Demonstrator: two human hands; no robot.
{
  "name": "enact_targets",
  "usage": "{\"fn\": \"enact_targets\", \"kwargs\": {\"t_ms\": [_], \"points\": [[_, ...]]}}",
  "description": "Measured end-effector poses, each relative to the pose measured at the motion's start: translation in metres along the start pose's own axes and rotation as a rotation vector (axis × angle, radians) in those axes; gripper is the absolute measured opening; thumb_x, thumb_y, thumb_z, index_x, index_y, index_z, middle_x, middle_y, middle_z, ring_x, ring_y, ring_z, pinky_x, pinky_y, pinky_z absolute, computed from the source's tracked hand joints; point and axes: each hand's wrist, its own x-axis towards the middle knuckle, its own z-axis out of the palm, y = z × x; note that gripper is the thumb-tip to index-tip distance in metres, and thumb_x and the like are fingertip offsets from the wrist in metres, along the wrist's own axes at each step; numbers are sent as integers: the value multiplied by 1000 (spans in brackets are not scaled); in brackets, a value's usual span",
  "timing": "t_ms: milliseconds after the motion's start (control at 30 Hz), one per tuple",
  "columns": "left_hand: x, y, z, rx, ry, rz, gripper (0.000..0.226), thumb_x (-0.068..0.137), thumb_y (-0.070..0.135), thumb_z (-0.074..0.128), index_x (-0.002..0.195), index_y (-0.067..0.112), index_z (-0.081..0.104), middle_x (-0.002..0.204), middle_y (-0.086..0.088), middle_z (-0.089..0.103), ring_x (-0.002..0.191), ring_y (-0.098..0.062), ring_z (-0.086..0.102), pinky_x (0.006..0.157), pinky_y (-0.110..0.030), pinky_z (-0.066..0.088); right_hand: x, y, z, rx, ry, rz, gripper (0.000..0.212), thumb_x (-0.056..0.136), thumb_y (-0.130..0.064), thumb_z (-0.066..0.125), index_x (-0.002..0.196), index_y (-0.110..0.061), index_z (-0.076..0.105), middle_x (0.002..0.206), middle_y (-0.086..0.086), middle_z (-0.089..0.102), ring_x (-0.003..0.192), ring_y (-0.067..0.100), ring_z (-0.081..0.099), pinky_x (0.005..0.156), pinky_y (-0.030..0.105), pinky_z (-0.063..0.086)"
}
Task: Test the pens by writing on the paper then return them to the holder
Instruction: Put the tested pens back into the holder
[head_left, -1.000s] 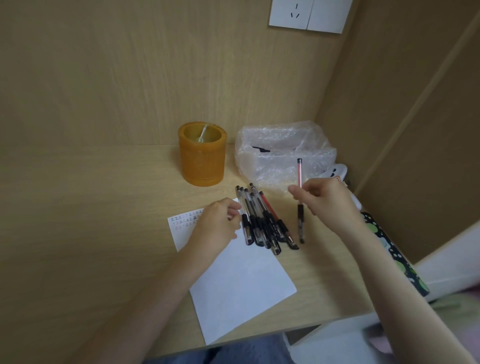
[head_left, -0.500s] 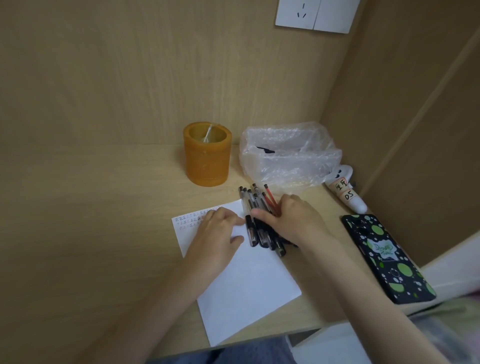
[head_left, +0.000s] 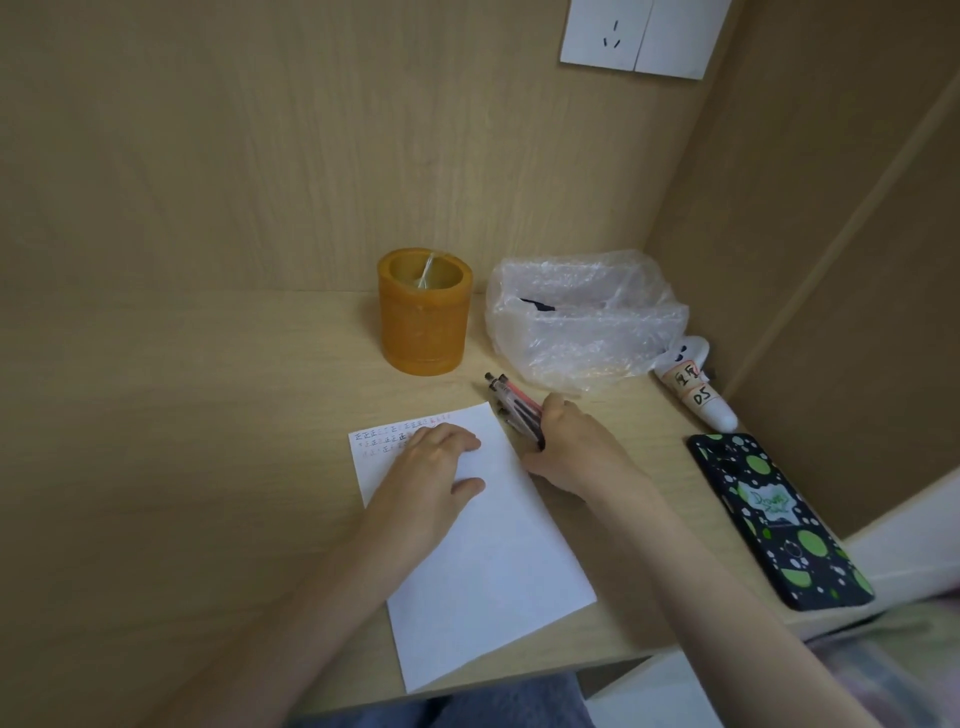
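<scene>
A white sheet of paper (head_left: 488, 561) lies on the wooden desk, with rows of small written marks along its top left edge. My left hand (head_left: 431, 467) rests flat on the paper's upper part. My right hand (head_left: 576, 449) grips a bundle of several pens (head_left: 511, 400) just past the paper's top right corner; their far ends stick out toward the back. The orange cylindrical holder (head_left: 423, 312) stands upright behind them, with one thin pale stick inside.
A crumpled clear plastic bag (head_left: 587, 317) lies right of the holder. A small white tube (head_left: 698, 387) with labels and a black phone (head_left: 779, 519) with green dots lie at the right by the side wall. The desk's front edge (head_left: 467, 680) is near me.
My right hand put the red pen down with the others, then gathered the whole row into one bundle and closed round it. My left hand stayed on the paper.
</scene>
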Motion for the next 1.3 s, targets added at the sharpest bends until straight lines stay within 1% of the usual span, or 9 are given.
{"fn": "enact_targets", "kwargs": {"t_ms": [133, 300, 433, 567, 667, 733, 933, 1200, 1300], "points": [[-2, -1, -2, -16, -4, -12, 41, 89, 21, 59, 128, 18, 48, 133, 4, 46, 127, -10, 35, 99, -12, 21, -4, 9, -11, 113, -7, -45, 24, 85, -18, 59, 96, -12, 39, 89, 2, 48, 77, 21, 50, 51, 25, 32], [-2, -3, -11, -81, 23, -34, 41, 87, 16, 62, 126, 19, 50, 132, 4, 47, 122, -11, 41, 96, -13, 26, -11, 19, -23, 316, 8, -57, 20, 81, -20, 63, 94, -14, 49, 77, -3, 51, 64, 8, 47, 51, 24, 33], [22, -6, -40, -5, 276, 126, 44, 80, 4, 66, 121, 15, 54, 128, -1, 49, 118, -17, 43, 99, -18, 28, -17, 23, -26, 465, 46, -77, 23, 82, -16, 62, 100, -14, 49, 75, 2, 56, 62, 14, 49, 54, 27, 36], [73, -20, -78, 171, 346, 24, 85, 69, 18, 78, 140, 22, 31, 147, -6, 27, 134, -27, 23, 108, -38, 22, -20, 21, -26, 577, 27, -106, 20, 82, -12, 60, 98, -15, 49, 72, 7, 53, 62, 19, 49, 59, 31, 38], [108, -33, -91, -168, 197, -272, 129, 56, 33, 87, 146, 25, -4, 154, -9, 3, 141, -28, 7, 112, -44, 18, -22, 17, -25, 632, 52, -127, 18, 81, -12, 61, 93, -19, 50, 71, 4, 53, 61, 17, 51, 58, 30, 40], [123, -45, -91, -343, 95, -392, 138, 53, 36, 87, 145, 23, -14, 155, -8, 2, 142, -27, 10, 111, -45, 20, -22, 14, -24, 679, 69, -134, 17, 82, -11, 61, 90, -21, 51, 68, 0, 52, 55, 10, 50, 55, 24, 40], [121, -56, -74, -639, 113, -339, 95, 59, 23, 86, 137, 20, 32, 126, 4, 47, 108, -13, 48, 82, -27, 41, -25, 4, -22, 741, 41, -162, 20, 82, -6, 59, 83, -24, 49, 66, 0, 52, 52, 8, 49, 55, 25, 40], [89, -18, -89, -556, 346, -327, 120, 39, 46, 90, 138, 20, 27, 139, 1, 36, 123, -16, 42, 100, -38, 43, -28, 10, -29, 837, 154, -129, 13, 83, -6, 60, 93, -11, 54, 71, 13, 54, 61, 13, 52, 59, 26, 44], [46, 5, -86, -507, 362, -309, 116, 44, 42, 89, 137, 23, 23, 137, 5, 33, 120, -13, 40, 99, -36, 42, -30, 13, -38, 887, 173, -138, 17, 84, -5, 60, 98, -10, 55, 82, 24, 61, 68, 20, 58, 70, 41, 50]]}}
